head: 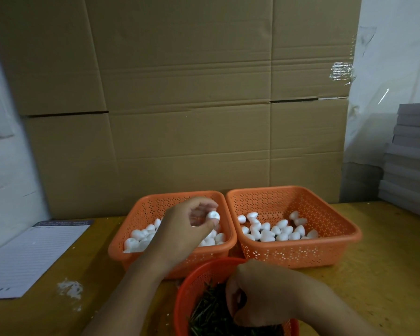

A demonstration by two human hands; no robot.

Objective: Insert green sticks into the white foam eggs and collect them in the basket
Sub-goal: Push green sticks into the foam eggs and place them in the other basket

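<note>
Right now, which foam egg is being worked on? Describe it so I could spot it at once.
Find the two orange baskets by the cardboard wall and take the left basket. Above it, the left hand pinches one white foam egg. It alone is lifted clear of the heap, held at the fingertips.

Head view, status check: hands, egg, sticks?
Left hand pinching foam egg above left basket. Right hand down in green sticks. Nothing blocking.

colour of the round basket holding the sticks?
Red-orange, perforated plastic: the round basket under the right hand, seen in the head view.
</note>
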